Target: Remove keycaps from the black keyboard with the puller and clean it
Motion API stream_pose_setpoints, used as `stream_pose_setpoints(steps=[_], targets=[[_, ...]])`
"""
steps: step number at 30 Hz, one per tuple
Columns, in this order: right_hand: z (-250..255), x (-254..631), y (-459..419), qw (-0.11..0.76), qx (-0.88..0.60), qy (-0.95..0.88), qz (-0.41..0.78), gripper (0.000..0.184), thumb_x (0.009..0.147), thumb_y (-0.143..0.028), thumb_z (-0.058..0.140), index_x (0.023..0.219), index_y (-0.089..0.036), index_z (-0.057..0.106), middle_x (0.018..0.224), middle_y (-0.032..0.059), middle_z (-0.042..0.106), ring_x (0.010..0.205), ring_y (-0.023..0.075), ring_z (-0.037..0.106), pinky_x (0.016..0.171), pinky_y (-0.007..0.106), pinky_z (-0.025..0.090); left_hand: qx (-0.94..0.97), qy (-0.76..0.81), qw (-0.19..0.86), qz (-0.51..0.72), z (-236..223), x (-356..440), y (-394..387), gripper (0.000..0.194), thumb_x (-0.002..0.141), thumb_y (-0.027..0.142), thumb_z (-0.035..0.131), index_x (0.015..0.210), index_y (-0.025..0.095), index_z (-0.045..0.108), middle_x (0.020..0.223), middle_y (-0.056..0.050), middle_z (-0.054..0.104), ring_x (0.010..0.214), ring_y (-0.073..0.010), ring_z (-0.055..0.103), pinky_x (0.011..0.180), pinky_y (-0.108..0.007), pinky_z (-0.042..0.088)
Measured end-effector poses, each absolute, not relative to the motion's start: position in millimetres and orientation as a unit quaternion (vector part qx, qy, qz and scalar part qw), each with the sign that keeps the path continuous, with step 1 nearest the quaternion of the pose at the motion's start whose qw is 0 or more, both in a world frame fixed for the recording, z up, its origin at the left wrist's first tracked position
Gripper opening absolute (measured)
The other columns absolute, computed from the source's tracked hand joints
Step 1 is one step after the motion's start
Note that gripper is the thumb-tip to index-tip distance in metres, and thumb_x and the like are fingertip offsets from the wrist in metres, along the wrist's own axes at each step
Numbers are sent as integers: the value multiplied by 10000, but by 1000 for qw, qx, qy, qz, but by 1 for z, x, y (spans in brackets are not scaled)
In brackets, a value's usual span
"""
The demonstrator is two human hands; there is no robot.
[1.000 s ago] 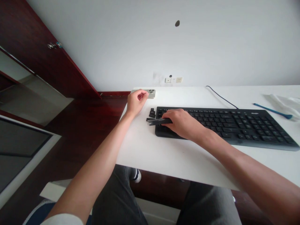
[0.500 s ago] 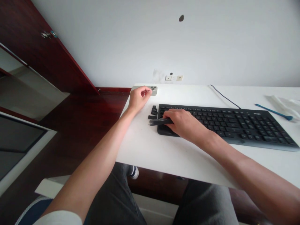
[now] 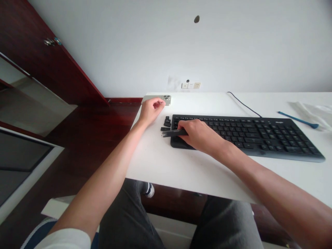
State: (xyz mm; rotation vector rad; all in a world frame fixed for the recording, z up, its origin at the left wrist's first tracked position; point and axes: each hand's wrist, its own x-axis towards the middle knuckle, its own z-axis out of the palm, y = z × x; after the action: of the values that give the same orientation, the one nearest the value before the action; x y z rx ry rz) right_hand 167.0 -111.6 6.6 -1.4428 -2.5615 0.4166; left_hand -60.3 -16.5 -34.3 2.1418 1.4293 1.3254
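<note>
My left hand [image 3: 151,111] is curled, with its fingertips against the near edge of a silver smartphone [image 3: 161,99]. The phone lies on its face with its triple camera showing at the desk's far edge. My right hand [image 3: 198,135] rests over the left end of a black computer keyboard [image 3: 249,135], shut on a slim black bar-shaped tool [image 3: 172,133]. That tool's tip points left, past the keyboard. Small black keycaps [image 3: 167,122] lie close by, left of the keyboard, between my hands.
The white desk [image 3: 153,162] ends at a left edge above a dark wood floor. A blue-handled tool [image 3: 298,120] and a clear plastic sheet [image 3: 308,112] lie far right. A black cable [image 3: 243,108] runs behind the keyboard towards wall sockets [image 3: 191,85].
The whole view has shifted slightly with my head. My hands, the phone and the black tool keep nearly the same places relative to each other.
</note>
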Motion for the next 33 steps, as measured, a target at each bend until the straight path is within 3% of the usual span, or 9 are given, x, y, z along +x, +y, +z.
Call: stream_pose_setpoints(steps=[7,12,16,20,25,29,33], targets=[[4,169,-106,113,-492,-848,165,76,911,-299,683,896,-224,682,814,71,710,725,224,638,625,305,345,738,492,130,443,-34,-61,-17,187,894,333,652,832,191,756,772,-26,732,709,-165,619,683,-278,483],[7,176,-99,204,-490,-825,195,128,882,-325,700,832,-210,674,747,25,673,659,161,550,627,289,347,740,489,133,443,-34,-61,-17,192,888,341,656,825,191,758,771,-27,736,701,-163,620,678,-276,484],[14,184,-92,324,-504,-768,225,309,965,-411,555,785,-186,665,660,10,597,617,141,479,622,290,355,734,500,138,439,-35,-60,-17,181,883,324,656,819,193,763,760,-22,736,682,-158,612,672,-277,475],[17,193,-83,395,-498,-727,260,455,1017,-420,392,804,-171,707,711,40,622,692,166,552,674,297,411,733,498,144,441,-35,-59,-17,172,882,312,661,818,192,766,767,-24,745,679,-157,613,675,-279,473],[11,199,-74,391,-501,-712,299,492,1003,-494,436,796,-152,722,665,51,629,646,161,579,664,299,455,740,485,147,443,-36,-58,-17,180,886,329,665,826,191,763,777,-34,752,686,-166,621,671,-287,481],[7,204,-69,357,-497,-706,356,386,949,-501,583,845,-160,730,713,47,674,592,134,596,605,285,491,743,476,146,446,-36,-57,-17,170,887,325,664,828,196,757,779,-30,749,691,-163,624,674,-288,484],[12,213,-72,343,-469,-655,483,326,847,-491,755,913,-172,729,841,69,726,721,159,698,667,288,587,749,460,165,448,-35,-53,-19,171,892,324,655,829,195,748,805,-35,753,714,-168,633,680,-293,489]])
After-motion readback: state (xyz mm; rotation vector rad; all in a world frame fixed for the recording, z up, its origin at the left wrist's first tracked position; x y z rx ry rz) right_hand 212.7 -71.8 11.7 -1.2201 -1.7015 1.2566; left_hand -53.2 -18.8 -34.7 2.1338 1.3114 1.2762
